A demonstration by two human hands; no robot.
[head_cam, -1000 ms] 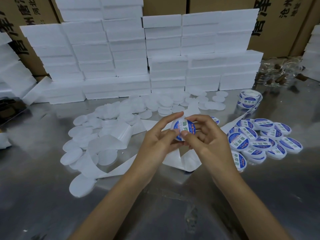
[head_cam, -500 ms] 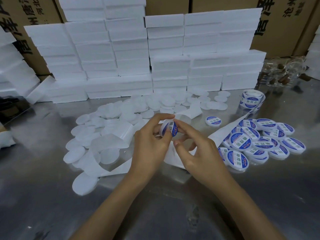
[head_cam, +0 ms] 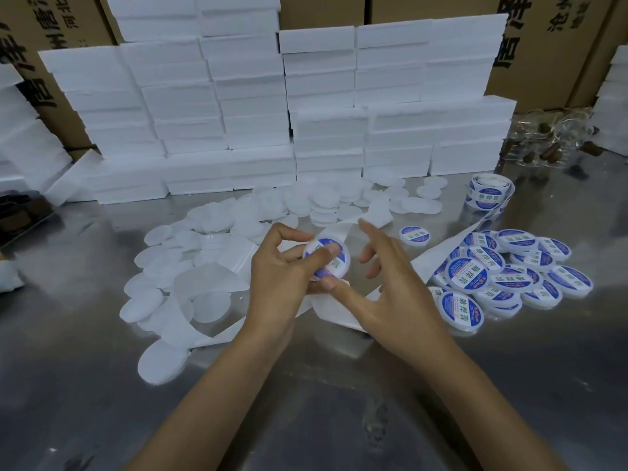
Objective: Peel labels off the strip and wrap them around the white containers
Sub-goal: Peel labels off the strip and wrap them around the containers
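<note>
My left hand (head_cam: 283,266) grips a round white container (head_cam: 328,258) above the metal table, its thumb pressing on the blue and white label on top. Just to the right my right hand (head_cam: 384,283) hovers with fingers spread and relaxed, holding nothing, its thumb near the container's lower edge. Empty white backing strip (head_cam: 334,307) trails under both hands. The label roll (head_cam: 487,195) stands at the back right. Several unlabelled white containers (head_cam: 323,202) lie behind and to the left.
A heap of labelled containers (head_cam: 503,266) lies on the right, one single labelled container (head_cam: 414,235) apart from it. Stacked white foam boxes (head_cam: 238,124) and cardboard cartons (head_cam: 543,49) wall off the back. The steel table (head_cam: 339,402) reaches toward me.
My right hand has let go of the container and drawn off to the right, fingers opening. My left hand has turned the container so its labelled face shows, thumb on the label.
</note>
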